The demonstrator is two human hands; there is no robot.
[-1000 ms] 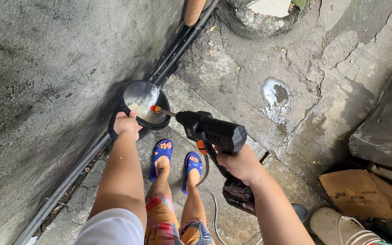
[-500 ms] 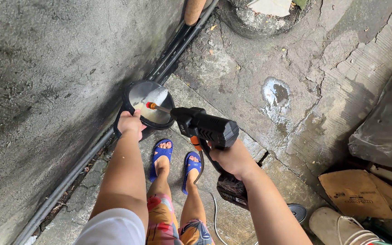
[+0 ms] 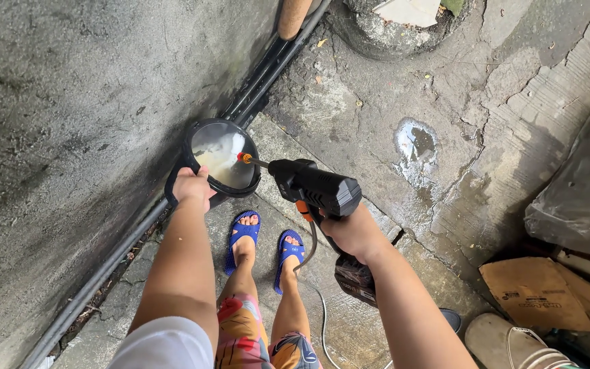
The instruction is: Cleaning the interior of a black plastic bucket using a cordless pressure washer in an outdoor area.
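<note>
Round black-rimmed pan [image 3: 221, 158] tilted by the wall; black spray gun [image 3: 315, 188] nozzle aimed inside it.

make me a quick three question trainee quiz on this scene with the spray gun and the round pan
1. True or false: the left hand grips the rim of the round black pan.
2. Which hand holds the black handheld spray gun? A left, B right, C neither.
3. Fill in: the gun's orange nozzle tip points into the ____.

Key: 1 true. 2 B, the right hand. 3 pan.
</note>
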